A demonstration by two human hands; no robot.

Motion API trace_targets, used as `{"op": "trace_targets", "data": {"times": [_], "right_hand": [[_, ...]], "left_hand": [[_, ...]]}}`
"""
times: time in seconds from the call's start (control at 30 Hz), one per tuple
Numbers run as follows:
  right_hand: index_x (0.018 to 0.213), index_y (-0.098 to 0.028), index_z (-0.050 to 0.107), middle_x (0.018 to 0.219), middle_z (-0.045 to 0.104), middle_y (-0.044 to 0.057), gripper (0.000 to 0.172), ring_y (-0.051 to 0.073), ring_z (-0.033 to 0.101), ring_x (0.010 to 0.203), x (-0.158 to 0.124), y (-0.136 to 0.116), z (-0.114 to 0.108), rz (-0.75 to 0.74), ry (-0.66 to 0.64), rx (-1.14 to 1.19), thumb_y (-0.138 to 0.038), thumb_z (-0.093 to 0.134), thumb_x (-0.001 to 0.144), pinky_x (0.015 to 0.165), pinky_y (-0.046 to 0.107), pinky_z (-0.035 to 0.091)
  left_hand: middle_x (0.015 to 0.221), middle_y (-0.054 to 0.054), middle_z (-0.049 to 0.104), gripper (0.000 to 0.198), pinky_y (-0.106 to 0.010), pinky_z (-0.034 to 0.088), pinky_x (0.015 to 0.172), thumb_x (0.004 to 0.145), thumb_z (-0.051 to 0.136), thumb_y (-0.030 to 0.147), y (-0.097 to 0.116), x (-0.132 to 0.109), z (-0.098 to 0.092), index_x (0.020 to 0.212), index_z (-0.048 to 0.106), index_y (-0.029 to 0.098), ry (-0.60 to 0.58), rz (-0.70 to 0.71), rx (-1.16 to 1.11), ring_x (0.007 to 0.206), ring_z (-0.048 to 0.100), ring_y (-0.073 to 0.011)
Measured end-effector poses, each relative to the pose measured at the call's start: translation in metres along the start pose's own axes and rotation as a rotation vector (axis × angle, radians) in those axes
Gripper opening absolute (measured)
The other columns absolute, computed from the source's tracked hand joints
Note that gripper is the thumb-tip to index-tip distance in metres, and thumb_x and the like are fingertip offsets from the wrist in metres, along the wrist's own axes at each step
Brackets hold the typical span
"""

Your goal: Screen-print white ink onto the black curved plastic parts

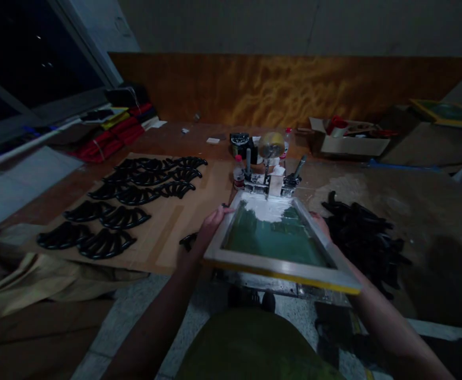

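A wooden-framed printing screen [278,266] with green mesh and white ink at its far end sits tilted up in front of me, hinged to a metal clamp [270,183]. My left hand [211,224] grips the frame's left rail, thumb on top. My right hand [321,222] holds the right rail, mostly hidden behind the frame. A small black piece [187,241] lies just left of my left hand.
Rows of black curved pieces [124,203] lie on a cardboard sheet [175,221] at left. A heap of black pieces [363,237] sits at right. Bottles and a tape roll [271,143] stand behind the clamp. A cardboard box [349,142] and folded red cloth [112,137] lie farther back.
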State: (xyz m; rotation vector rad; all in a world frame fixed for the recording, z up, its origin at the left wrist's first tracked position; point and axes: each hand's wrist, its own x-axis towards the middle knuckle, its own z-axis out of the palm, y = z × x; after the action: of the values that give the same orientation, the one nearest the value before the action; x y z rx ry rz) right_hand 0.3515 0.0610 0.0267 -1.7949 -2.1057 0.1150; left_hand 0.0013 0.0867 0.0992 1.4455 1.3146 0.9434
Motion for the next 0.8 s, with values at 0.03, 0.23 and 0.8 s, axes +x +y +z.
{"op": "trace_targets", "data": {"times": [0.03,0.23,0.8], "right_hand": [[0.121,-0.004,0.067,0.11,0.073,0.015,0.042,0.023,0.064,0.106,0.007,0.007,-0.007,0.054,0.07,-0.01,-0.026,0.041,0.096,0.093,0.028,0.048],[0.141,-0.012,0.049,0.146,0.048,0.02,0.059,0.032,0.045,0.132,0.082,-0.029,-0.01,-0.066,0.114,-0.048,-0.019,0.061,0.084,0.108,0.047,0.039],[0.095,-0.017,0.063,0.095,0.066,0.009,0.021,0.023,0.055,0.094,0.035,-0.082,-0.009,-0.412,-0.332,-0.129,-0.006,0.054,0.08,0.079,0.031,0.041]], "left_hand": [[0.117,-0.009,0.073,0.046,-0.038,0.046,0.107,0.095,0.04,0.05,-0.015,-0.008,-0.001,0.108,0.071,0.019,-0.041,-0.016,0.042,0.115,0.064,-0.0234],[0.144,-0.012,0.058,0.054,-0.038,0.041,0.113,0.087,0.054,0.038,-0.081,-0.025,0.018,0.136,0.057,0.015,-0.062,-0.196,0.043,0.132,0.054,-0.0254],[0.133,-0.013,0.066,0.052,-0.04,0.046,0.106,0.087,0.055,0.042,-0.101,-0.022,0.03,0.131,0.06,0.013,-0.025,-0.266,-0.031,0.123,0.061,-0.0263]]}}
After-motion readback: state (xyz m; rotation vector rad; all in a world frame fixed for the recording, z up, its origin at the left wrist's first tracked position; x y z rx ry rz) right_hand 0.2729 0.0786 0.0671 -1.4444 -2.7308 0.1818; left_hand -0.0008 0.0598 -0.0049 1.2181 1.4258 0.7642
